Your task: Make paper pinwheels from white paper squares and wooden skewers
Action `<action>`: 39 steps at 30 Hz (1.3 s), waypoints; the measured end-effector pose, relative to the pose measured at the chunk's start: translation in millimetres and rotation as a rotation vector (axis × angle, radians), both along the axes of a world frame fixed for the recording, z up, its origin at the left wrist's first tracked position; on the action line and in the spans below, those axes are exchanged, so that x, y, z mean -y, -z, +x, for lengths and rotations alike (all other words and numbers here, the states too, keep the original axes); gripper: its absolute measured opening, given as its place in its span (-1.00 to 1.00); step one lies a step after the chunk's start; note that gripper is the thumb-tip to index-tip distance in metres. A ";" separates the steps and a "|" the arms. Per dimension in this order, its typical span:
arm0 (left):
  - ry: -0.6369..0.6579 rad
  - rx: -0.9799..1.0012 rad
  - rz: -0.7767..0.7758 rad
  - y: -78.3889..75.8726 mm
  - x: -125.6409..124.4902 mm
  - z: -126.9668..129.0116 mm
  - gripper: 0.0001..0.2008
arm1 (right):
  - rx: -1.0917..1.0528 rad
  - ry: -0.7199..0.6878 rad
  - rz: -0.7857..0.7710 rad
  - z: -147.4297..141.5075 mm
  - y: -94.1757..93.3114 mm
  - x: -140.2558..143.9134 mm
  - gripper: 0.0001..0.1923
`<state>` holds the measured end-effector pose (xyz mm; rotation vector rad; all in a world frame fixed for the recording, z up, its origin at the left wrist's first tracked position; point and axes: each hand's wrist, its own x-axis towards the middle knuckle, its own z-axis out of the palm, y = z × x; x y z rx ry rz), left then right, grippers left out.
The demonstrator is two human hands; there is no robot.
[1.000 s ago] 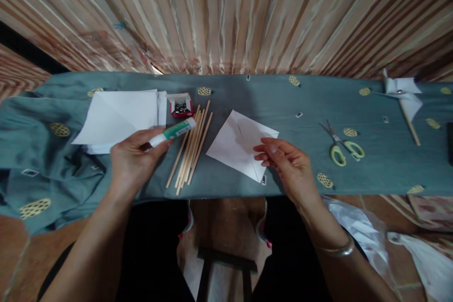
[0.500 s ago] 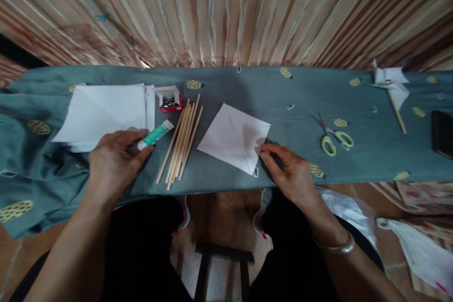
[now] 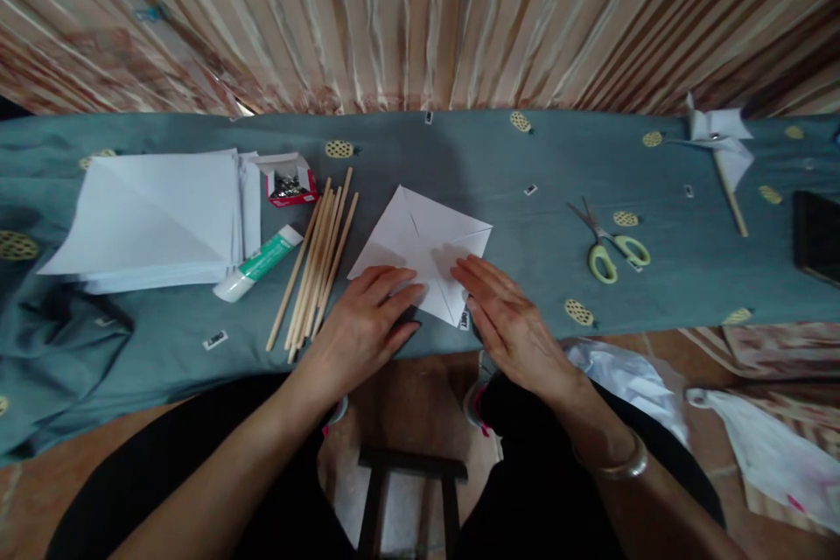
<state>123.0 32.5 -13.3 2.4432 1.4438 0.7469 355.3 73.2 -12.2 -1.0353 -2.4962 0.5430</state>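
Observation:
A white square of paper (image 3: 426,236) with slits running in from its corners lies flat on the cloth. On its near left edge rests my left hand (image 3: 367,315), fingers stretched out and holding nothing. My right hand (image 3: 502,315) lies with extended fingers on the paper's right side. Left of the paper is a bundle of thin wooden sticks (image 3: 318,262). Beyond them lies a green and white glue stick (image 3: 259,262), against a stack of white paper (image 3: 157,219). A small red and white box (image 3: 289,181) of shiny metal pins sits behind the glue.
Green-handled scissors (image 3: 610,245) lie open to the right on the green cloth (image 3: 525,280). Further right are a paper pinwheel on a stick (image 3: 725,149) and a dark object (image 3: 815,232) at the edge. A pleated curtain (image 3: 420,17) hangs behind the table.
My left hand has let go of the glue stick, which now lies on the cloth, and has moved right onto the paper. My right hand has shifted from the paper's edge further onto it.

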 end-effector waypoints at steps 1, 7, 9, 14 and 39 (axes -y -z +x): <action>-0.004 -0.003 -0.010 2.7 -2.5 2.0 -0.66 | 0.007 -0.001 -0.006 0.8 0.4 -0.5 -0.56; -0.021 -0.053 0.026 2.3 -11.1 2.2 -0.71 | 0.021 0.022 -0.008 4.3 2.7 -3.6 -0.57; -0.015 -0.068 0.048 1.2 -11.7 3.1 -0.76 | 0.025 0.023 -0.009 4.5 3.4 -4.3 -0.57; 0.005 -0.034 0.096 2.2 -12.3 3.9 -0.83 | 0.031 0.021 -0.026 5.1 2.9 -4.8 -0.57; -0.189 0.224 -0.184 -2.7 -17.2 12.4 -0.86 | -0.041 0.027 0.136 -23.6 5.4 12.7 -0.44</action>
